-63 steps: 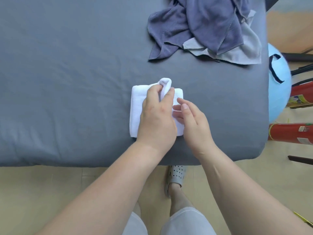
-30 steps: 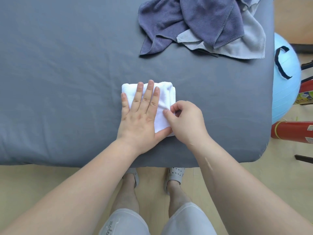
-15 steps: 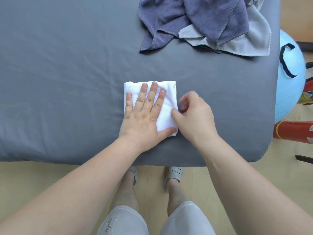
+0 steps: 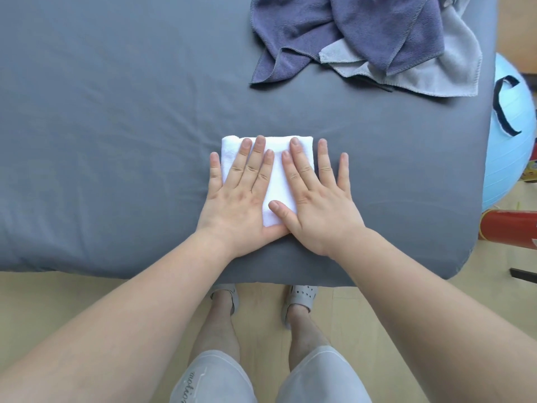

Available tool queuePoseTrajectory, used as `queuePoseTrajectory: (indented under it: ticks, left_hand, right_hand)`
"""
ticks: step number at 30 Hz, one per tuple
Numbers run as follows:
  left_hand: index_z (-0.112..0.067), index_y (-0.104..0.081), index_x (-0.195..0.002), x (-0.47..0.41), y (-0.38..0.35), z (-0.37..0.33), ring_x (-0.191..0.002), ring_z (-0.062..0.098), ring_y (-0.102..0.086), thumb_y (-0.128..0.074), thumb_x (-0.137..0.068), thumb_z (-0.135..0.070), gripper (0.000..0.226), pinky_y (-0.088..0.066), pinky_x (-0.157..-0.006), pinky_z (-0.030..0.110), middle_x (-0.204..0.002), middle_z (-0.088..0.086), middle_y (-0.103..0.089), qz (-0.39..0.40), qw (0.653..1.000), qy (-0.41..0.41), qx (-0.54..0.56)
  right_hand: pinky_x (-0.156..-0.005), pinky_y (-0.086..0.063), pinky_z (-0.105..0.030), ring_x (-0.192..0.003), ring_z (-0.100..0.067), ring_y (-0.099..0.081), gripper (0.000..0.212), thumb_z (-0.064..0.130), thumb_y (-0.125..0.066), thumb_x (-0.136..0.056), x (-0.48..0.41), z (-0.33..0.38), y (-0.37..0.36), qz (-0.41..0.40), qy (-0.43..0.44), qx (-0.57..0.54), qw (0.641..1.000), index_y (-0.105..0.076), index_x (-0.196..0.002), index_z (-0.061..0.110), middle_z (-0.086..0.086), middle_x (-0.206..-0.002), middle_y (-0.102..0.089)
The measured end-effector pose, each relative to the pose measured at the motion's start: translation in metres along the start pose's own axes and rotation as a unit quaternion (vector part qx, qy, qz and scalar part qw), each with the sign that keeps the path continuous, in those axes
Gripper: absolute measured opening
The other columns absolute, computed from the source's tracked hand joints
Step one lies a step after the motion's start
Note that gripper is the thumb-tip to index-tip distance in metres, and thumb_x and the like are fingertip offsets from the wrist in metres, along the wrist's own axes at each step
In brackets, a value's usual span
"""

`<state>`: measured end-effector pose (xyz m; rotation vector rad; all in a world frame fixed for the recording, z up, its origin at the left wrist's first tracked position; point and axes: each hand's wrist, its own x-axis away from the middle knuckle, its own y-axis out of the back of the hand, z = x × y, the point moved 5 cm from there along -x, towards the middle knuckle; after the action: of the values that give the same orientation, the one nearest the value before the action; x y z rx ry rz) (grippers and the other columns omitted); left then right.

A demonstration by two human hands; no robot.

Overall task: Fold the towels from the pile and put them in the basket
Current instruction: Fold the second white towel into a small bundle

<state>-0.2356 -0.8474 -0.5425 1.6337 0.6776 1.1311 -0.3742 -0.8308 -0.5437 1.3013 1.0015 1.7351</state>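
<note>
A small white towel [image 4: 277, 175], folded into a compact rectangle, lies on the grey bed [image 4: 116, 141] near its front edge. My left hand [image 4: 241, 193] presses flat on the towel's left half with straight fingers. My right hand [image 4: 316, 196] lies flat beside it, its inner fingers on the towel's right half and its outer fingers on the sheet. At the far right of the bed sits the pile: dark blue-purple towels [image 4: 348, 33] crumpled over a light grey towel [image 4: 453, 71]. No basket is in view.
A light blue exercise ball [image 4: 511, 146] stands off the bed's right edge, with a red cylinder [image 4: 511, 225] on the floor below it. My legs and grey slippers [image 4: 299, 298] stand on the wooden floor at the bed's front edge.
My right hand let go of the towel's right edge, opened, and now lies flat beside my left hand. Earlier my left hand finished laying the fold over and flattened on the towel.
</note>
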Motion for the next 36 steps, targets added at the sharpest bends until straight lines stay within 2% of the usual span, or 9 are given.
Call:
queuePoseTrajectory:
  ticks: [4,9,16,20,23,26,28,32,36]
  left_hand:
    - [-0.014,0.011,-0.157,0.008,0.006,0.021,-0.150,0.022,0.024,-0.009,-0.090,-0.076,0.093,0.011,-0.118,0.062,-0.163,0.003,0.024,0.001,1.000,0.003,-0.025]
    - [-0.012,-0.002,-0.159,0.032,0.016,0.047,-0.153,0.027,0.007,-0.023,-0.093,-0.067,0.088,-0.001,-0.121,0.059,-0.167,0.006,0.008,-0.021,0.999,0.039,0.031]
    - [-0.013,-0.038,-0.150,0.051,0.030,0.063,-0.127,0.029,-0.039,-0.055,-0.082,-0.067,0.089,-0.033,-0.106,0.046,-0.144,0.003,-0.046,-0.058,0.976,0.145,0.149]
    - [-0.020,-0.038,-0.150,0.036,0.032,0.066,-0.127,0.027,-0.037,-0.068,-0.079,-0.059,0.087,-0.030,-0.107,0.042,-0.140,-0.001,-0.044,-0.027,0.978,0.136,0.159]
    - [-0.022,-0.031,-0.153,0.019,0.041,0.067,-0.133,0.026,-0.031,-0.071,-0.076,-0.060,0.094,-0.024,-0.111,0.040,-0.145,-0.004,-0.037,0.006,0.985,0.096,0.141]
    - [-0.025,-0.028,-0.154,0.002,0.050,0.063,-0.136,0.026,-0.030,-0.073,-0.076,-0.058,0.096,-0.026,-0.113,0.040,-0.145,-0.003,-0.039,0.069,0.988,0.038,0.130]
    - [-0.027,-0.037,-0.148,-0.007,0.054,0.059,-0.130,0.026,-0.040,-0.075,-0.074,-0.054,0.088,-0.035,-0.108,0.042,-0.137,-0.001,-0.049,0.096,0.987,0.007,0.129]
    - [-0.025,-0.056,-0.113,-0.022,0.055,0.058,-0.102,0.026,-0.052,-0.078,-0.067,-0.052,0.058,-0.045,-0.086,0.040,-0.105,-0.001,-0.054,0.109,0.991,0.004,0.081]
    - [-0.021,-0.053,-0.084,-0.033,0.056,0.049,-0.083,0.026,-0.053,-0.074,-0.069,-0.038,0.030,-0.040,-0.069,0.035,-0.087,-0.001,-0.053,0.124,0.991,-0.016,0.041]
  right_hand:
    - [-0.121,0.000,-0.062,-0.154,-0.039,-0.006,0.065,0.063,-0.027,-0.100,-0.009,0.003,0.021,-0.097,0.072,0.037,0.992,-0.022,-0.158,0.035,-0.004,-0.165,-0.024]
    - [-0.121,-0.021,-0.055,-0.147,-0.042,-0.027,0.058,0.063,-0.036,-0.098,-0.025,-0.009,0.024,-0.093,0.179,0.040,0.979,-0.043,-0.150,0.038,-0.013,-0.156,-0.038]
    - [-0.082,-0.043,-0.043,-0.095,-0.033,-0.051,0.065,0.064,-0.044,-0.091,0.027,0.010,0.018,-0.104,-0.009,-0.006,0.995,-0.053,-0.144,0.028,-0.009,-0.116,-0.053]
    - [-0.065,-0.045,-0.039,-0.077,-0.027,-0.046,0.047,0.054,-0.047,-0.094,0.059,0.028,0.022,-0.127,-0.011,-0.056,0.990,-0.066,-0.125,0.024,-0.002,-0.092,-0.049]
    - [-0.073,-0.050,-0.046,-0.086,-0.032,-0.051,0.041,0.037,-0.065,-0.088,0.042,0.013,0.041,-0.196,-0.022,-0.094,0.976,-0.065,-0.123,0.016,-0.009,-0.104,-0.054]
    - [-0.099,-0.046,-0.050,-0.124,-0.036,-0.048,0.079,0.034,-0.077,-0.081,0.005,0.008,0.053,-0.118,0.002,-0.088,0.989,-0.043,-0.150,0.016,-0.011,-0.142,-0.048]
    - [-0.105,-0.041,-0.047,-0.131,-0.031,-0.040,0.091,0.039,-0.076,-0.083,-0.021,0.014,0.057,-0.016,0.040,-0.065,0.997,-0.027,-0.158,0.021,-0.003,-0.148,-0.042]
    - [-0.093,-0.045,-0.041,-0.114,-0.027,-0.046,0.071,0.050,-0.075,-0.080,-0.051,0.026,0.059,0.082,0.110,0.042,0.990,-0.046,-0.140,0.025,0.000,-0.123,-0.049]
    - [-0.071,-0.044,-0.036,-0.092,-0.025,-0.051,0.042,0.043,-0.076,-0.076,-0.062,0.027,0.062,0.128,0.102,0.052,0.985,-0.058,-0.108,0.022,0.002,-0.098,-0.049]
